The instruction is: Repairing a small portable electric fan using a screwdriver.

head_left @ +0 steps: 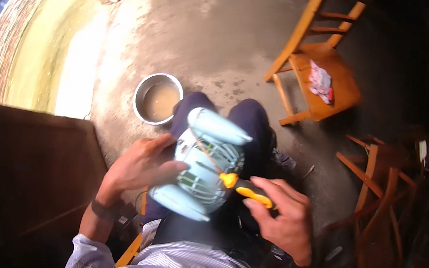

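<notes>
Above my lap is a light-blue plastic device (198, 165) with a barred, cage-like middle, some green inside, and a long rounded piece along each of two sides. My left hand (141, 165) grips its left side, thumb lying over the near face. Between the thumb and fingers of my right hand (286, 215) is the yellow-and-black handle of a screwdriver (254, 192). Its thin shaft reaches left across the bars of the device. Whether the tip sits on a screw is too blurred to tell.
A metal basin (138, 102) of cloudy water stands on the concrete floor (214, 40) beyond my left knee. A wooden chair (340, 97) ahead on the right carries a crumpled pink-and-white cloth (319, 78). More wooden chairs (370, 178) lie jumbled at the right. A dark brown panel (24, 162) rises on my left.
</notes>
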`<state>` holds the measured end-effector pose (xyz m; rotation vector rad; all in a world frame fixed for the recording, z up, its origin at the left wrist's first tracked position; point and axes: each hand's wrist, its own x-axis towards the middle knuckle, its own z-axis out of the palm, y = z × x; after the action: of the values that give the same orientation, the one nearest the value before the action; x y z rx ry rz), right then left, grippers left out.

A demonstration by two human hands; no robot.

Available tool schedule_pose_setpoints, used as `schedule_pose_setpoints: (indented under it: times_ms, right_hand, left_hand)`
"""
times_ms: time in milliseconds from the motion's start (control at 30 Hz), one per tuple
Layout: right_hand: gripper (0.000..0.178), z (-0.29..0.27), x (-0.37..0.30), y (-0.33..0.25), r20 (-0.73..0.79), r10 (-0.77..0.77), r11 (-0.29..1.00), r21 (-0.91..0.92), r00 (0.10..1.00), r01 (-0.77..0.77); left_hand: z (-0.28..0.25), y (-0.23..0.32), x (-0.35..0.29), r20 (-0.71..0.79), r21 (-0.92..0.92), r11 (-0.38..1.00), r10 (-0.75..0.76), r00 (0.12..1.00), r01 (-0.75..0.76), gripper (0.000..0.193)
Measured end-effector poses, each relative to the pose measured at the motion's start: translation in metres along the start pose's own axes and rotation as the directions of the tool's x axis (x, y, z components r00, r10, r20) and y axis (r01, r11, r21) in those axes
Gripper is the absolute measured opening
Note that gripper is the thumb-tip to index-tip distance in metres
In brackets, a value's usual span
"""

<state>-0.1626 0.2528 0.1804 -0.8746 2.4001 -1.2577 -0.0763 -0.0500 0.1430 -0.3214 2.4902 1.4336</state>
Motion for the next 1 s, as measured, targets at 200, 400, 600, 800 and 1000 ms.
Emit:
schedule_pose_setpoints:
  times_ms: [200, 400, 600, 800, 1000]
  right_hand:
    - [0.041, -0.02, 0.012, 0.026, 0.036, -0.21, 0.978, 0.003, 0.977, 0.21]
    - [0.041, -0.045, -0.01, 0.115, -0.077, 0.303, 0.771, 0.606, 0.95, -0.197]
    - [0.03, 0.045, 0.041, 0.292, 0.231, 0.459, 0.629, 0.598, 0.858, -0.497]
    - [0.041, 0.14, 0.104, 0.451, 0.066, 0.637, 0.743, 0.21, 0.768, -0.635]
    - [0.044, 0.191, 0.145, 0.563, -0.06, 0.752, 0.654, -0.06, 0.656, -0.754]
  left_hand:
    - [-0.006, 0.012, -0.008, 0.01, -0.067, 0.973, -0.221, 0.975, 0.221, 0.05]
    - [-0.012, -0.004, -0.002, -0.001, -0.295, 0.919, -0.275, 0.961, 0.263, 0.053]
    - [-0.015, -0.016, 0.028, -0.002, -0.467, 0.818, -0.381, 0.924, 0.336, 0.057]
    - [-0.015, -0.028, 0.063, -0.015, -0.635, 0.641, -0.569, 0.822, 0.432, 0.059]
    - [-0.027, -0.051, 0.099, 0.106, -0.656, 0.562, -0.592, 0.799, 0.503, 0.066]
